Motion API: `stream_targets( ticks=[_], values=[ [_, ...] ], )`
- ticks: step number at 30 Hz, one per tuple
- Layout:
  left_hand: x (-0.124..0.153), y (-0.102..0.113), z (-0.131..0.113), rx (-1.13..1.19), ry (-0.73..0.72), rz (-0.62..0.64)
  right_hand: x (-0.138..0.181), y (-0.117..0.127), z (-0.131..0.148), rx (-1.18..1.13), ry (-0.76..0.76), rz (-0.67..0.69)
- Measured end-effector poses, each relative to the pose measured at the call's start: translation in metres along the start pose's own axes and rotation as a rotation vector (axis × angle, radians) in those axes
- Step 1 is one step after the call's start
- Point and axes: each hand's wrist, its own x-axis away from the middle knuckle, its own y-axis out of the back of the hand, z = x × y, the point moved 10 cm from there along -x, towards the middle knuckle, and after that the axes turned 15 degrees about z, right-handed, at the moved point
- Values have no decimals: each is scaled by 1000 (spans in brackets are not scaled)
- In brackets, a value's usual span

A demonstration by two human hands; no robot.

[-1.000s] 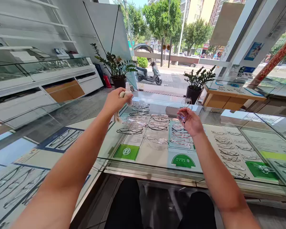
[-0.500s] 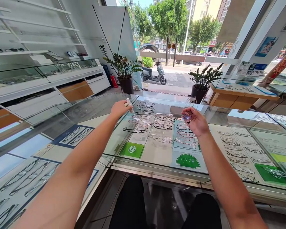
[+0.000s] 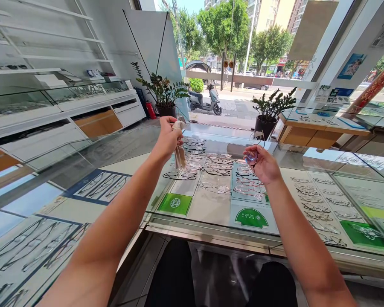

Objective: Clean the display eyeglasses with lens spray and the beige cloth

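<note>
My left hand (image 3: pixel 168 137) is raised over the glass counter (image 3: pixel 211 213) with its fingers closed on a pale cloth (image 3: pixel 179 154) that hangs down from it. My right hand (image 3: pixel 263 165) is held above the counter further right, fingers pinched on a pair of thin-rimmed glasses (image 3: pixel 254 145). One lens sits between the fingertips and the other sticks up behind them. Rows of spectacle frames (image 3: pixel 211 168) lie under the glass below both hands. The small spray bottle does not show in this view.
Green brand signs (image 3: pixel 175 203) (image 3: pixel 251 217) stand inside the display case. More glass cases run left (image 3: pixel 35 238) and right (image 3: pixel 345 200). Two potted plants (image 3: pixel 164 96) (image 3: pixel 269 111) stand beyond the counter by the shop entrance. My dark-trousered knees (image 3: pixel 211 277) are below the counter edge.
My left hand lowered a small spray bottle to the counter top, then rose again holding only the cloth. My right hand has kept the glasses in nearly the same place.
</note>
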Motion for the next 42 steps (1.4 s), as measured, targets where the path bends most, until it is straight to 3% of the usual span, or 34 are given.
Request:
stream_targets(
  ticks=[3, 6, 11, 17, 27, 34, 42],
  values=[
    [8, -67, -16, 315, -18, 251, 0, 0, -1, 11, -13, 5],
    [20, -119, -26, 367, -48, 442, -1, 0, -2, 21, -13, 18],
    [25, -158, -25, 409, -208, 488, -2, -4, -2, 5, 0, 38],
    [39, -179, 2, 458, -63, 531, -3, -12, -1, 5, 21, 66],
    [56, -196, 28, 559, 220, 589, -2, -9, -8, 17, 14, 52],
    [62, -197, 22, 435, 165, 620, -4, -9, -7, 17, 25, 27],
    [65, -199, 8, 330, -23, 659, -1, -7, -3, 54, 30, -27]
  ],
)
